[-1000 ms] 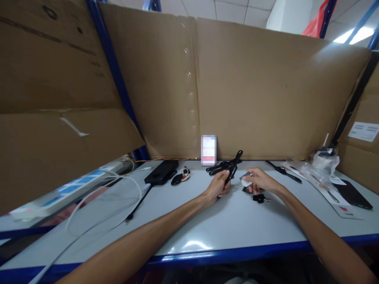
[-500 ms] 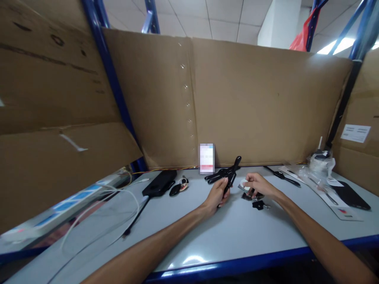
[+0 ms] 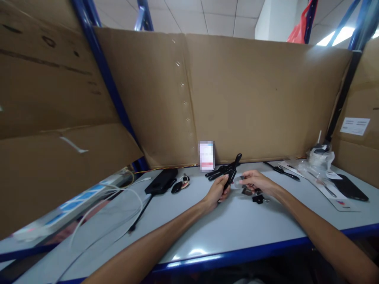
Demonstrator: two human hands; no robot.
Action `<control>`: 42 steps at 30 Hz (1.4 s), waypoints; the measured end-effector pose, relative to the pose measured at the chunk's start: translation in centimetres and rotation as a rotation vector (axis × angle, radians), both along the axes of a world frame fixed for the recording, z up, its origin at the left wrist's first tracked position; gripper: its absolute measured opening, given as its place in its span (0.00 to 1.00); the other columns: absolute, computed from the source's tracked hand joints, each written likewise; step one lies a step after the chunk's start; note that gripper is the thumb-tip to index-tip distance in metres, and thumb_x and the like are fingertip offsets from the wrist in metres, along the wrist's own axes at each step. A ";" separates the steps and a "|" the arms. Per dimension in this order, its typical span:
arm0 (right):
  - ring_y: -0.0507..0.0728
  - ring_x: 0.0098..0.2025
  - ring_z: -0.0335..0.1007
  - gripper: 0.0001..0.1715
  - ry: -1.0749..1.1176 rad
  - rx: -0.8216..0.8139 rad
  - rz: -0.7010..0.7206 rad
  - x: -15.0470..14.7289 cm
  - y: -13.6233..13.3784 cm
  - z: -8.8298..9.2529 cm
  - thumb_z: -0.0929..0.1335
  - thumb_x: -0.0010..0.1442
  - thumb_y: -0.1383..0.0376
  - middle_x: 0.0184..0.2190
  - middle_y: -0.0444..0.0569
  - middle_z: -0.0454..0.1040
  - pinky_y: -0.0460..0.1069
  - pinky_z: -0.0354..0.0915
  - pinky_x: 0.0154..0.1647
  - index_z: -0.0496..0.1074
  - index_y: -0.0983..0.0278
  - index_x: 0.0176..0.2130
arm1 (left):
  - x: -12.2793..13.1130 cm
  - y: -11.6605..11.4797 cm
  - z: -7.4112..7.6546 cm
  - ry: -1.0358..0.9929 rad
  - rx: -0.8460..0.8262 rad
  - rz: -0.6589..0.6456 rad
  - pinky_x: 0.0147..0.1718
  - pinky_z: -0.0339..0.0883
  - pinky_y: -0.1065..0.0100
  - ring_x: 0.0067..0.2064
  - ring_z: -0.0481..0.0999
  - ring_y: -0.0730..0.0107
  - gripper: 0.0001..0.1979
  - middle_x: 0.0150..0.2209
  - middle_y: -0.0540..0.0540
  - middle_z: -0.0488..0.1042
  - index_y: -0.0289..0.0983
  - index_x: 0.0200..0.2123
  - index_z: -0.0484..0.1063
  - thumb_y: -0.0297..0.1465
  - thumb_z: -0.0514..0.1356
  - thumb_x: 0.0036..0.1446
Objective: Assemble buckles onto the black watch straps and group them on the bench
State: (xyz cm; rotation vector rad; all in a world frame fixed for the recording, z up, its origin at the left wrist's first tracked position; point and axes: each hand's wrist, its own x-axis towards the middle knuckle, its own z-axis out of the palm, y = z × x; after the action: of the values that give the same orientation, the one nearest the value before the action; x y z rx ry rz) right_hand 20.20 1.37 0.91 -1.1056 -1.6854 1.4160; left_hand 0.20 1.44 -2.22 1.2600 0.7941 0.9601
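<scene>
Left hand [image 3: 217,192]: the fingers are wrapped closed around a black spring clamp [image 3: 237,160], which is held tilted over the bench [image 3: 207,232].
Right hand [image 3: 257,182]: a small translucent piece [image 3: 237,182] is pinched between nearly closed fingers.
Below right hand: a black lobed part [image 3: 257,199] is rested on the bench.
Behind left hand: another black clamp [image 3: 216,172] is laid near the propped phone [image 3: 206,156].

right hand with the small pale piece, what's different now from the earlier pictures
The small pale piece in the right hand has shifted slightly left, toward the left hand, and turned: it looks translucent now, where grey showed at first. Nothing was visibly taken up or let go. The left hand's hold on the black tool and the black star-shaped knob stayed as they were.
</scene>
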 end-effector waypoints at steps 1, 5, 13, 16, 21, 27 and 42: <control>0.46 0.14 0.51 0.21 0.002 0.008 0.000 -0.1 0.0 -0.1 0.75 0.48 0.55 0.14 0.34 0.59 0.43 0.53 0.15 0.62 0.62 0.27 | 0.0 0.0 0.0 -0.003 0.001 0.000 0.11 0.38 0.77 0.13 0.47 0.82 0.22 0.16 0.59 0.56 0.39 0.31 0.59 0.52 0.57 0.58; 0.46 0.15 0.57 0.20 0.021 -0.002 -0.068 -0.4 0.1 -0.4 0.75 0.49 0.53 0.16 0.37 0.65 0.43 0.56 0.15 0.66 0.63 0.30 | 0.2 -0.1 0.1 -0.005 -0.005 -0.008 0.11 0.37 0.77 0.13 0.46 0.82 0.22 0.15 0.59 0.55 0.39 0.31 0.59 0.53 0.57 0.58; 0.47 0.17 0.63 0.19 0.072 -0.013 -0.049 -0.3 0.0 -0.4 0.74 0.53 0.54 0.21 0.41 0.70 0.42 0.60 0.16 0.67 0.64 0.31 | 0.0 0.3 0.0 -0.067 -0.038 0.024 0.12 0.37 0.78 0.13 0.45 0.83 0.22 0.16 0.59 0.55 0.40 0.29 0.55 0.51 0.56 0.60; 0.48 0.16 0.63 0.16 0.093 -0.010 -0.088 -0.3 -0.2 0.0 0.72 0.55 0.56 0.20 0.43 0.72 0.42 0.60 0.15 0.68 0.65 0.31 | -0.2 0.4 0.1 -0.085 -0.084 0.021 0.12 0.37 0.77 0.13 0.45 0.83 0.20 0.16 0.59 0.53 0.39 0.29 0.58 0.48 0.55 0.63; 0.54 0.28 0.76 0.12 0.238 -0.049 -0.122 -0.2 -0.3 0.8 0.70 0.57 0.60 0.34 0.55 0.80 0.44 0.68 0.22 0.71 0.67 0.37 | -0.3 0.2 0.5 -0.119 -0.090 0.016 0.12 0.37 0.77 0.13 0.45 0.83 0.17 0.17 0.59 0.54 0.37 0.32 0.61 0.46 0.53 0.64; 0.50 0.23 0.71 0.10 0.275 -0.047 -0.217 -0.1 0.0 0.7 0.73 0.52 0.64 0.26 0.46 0.75 0.42 0.62 0.18 0.69 0.66 0.31 | -0.2 -0.1 0.6 -0.104 -0.093 0.017 0.12 0.38 0.77 0.13 0.46 0.83 0.17 0.17 0.59 0.55 0.38 0.33 0.60 0.46 0.53 0.64; 0.49 0.25 0.65 0.17 0.099 0.057 -0.295 -0.4 0.8 -0.8 0.76 0.43 0.57 0.22 0.41 0.69 0.43 0.64 0.25 0.72 0.65 0.28 | 0.2 -0.1 0.2 -0.045 0.012 0.003 0.11 0.40 0.78 0.13 0.50 0.82 0.21 0.18 0.59 0.59 0.41 0.33 0.55 0.50 0.59 0.58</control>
State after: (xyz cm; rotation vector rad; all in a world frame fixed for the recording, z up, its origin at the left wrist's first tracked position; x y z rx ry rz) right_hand 19.83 2.14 0.10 -1.1781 -1.4179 1.2078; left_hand 0.44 1.34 -2.07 1.2438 0.7559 0.9936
